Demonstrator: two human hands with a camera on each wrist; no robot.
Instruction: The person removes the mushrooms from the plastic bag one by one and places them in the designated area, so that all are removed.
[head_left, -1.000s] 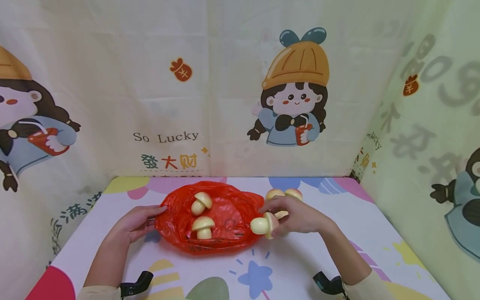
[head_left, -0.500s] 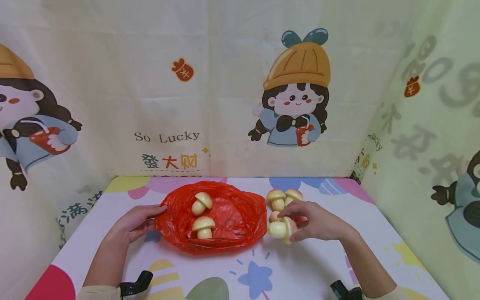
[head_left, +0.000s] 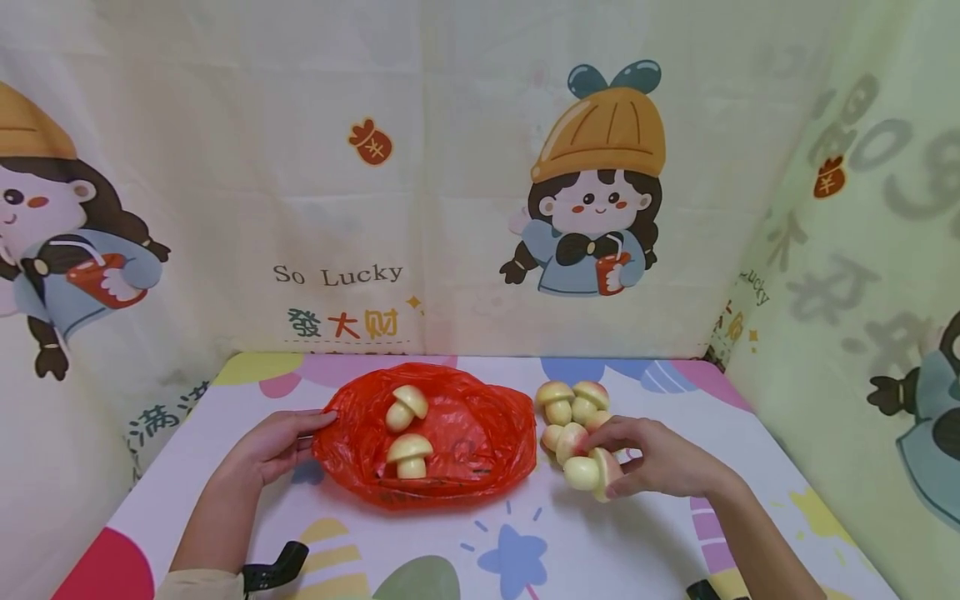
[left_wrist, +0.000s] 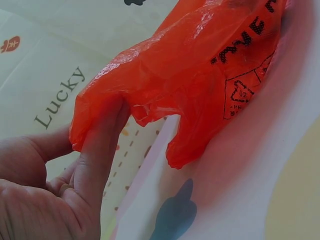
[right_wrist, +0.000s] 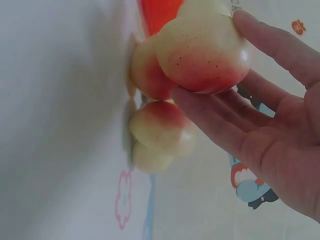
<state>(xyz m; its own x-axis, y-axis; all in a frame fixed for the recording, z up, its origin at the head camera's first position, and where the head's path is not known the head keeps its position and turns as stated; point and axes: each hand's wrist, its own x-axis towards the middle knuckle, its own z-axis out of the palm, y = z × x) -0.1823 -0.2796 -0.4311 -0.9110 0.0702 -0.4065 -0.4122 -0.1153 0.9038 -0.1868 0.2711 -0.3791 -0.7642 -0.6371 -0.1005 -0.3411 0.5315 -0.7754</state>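
Observation:
My left hand [head_left: 273, 446] pinches the left edge of a red plastic bag [head_left: 468, 427], which lies spread with its mouth facing up. In the left wrist view, thumb and fingers grip a fold of the bag [left_wrist: 165, 65]. Inside it lie two toy mushrooms, one behind [head_left: 408, 402] and one in front [head_left: 410, 457]. To the right of the bag, my right hand [head_left: 663, 458] holds another toy mushroom [head_left: 583, 474] by its cap, stem pointing left. The right wrist view shows this mushroom's reddish, speckled cap [right_wrist: 205, 57] between thumb and fingers.
Several more toy mushrooms [head_left: 557, 398] stand grouped on the table right of the bag, partly behind my right hand. The patterned white table [head_left: 420, 542] ends at a cartoon-printed cloth backdrop [head_left: 465, 208], with cloth on both sides.
My right hand has moved right and nearer to me with the mushroom, away from the bag's right rim, uncovering more of the mushroom group. The left hand and bag stay nearly still.

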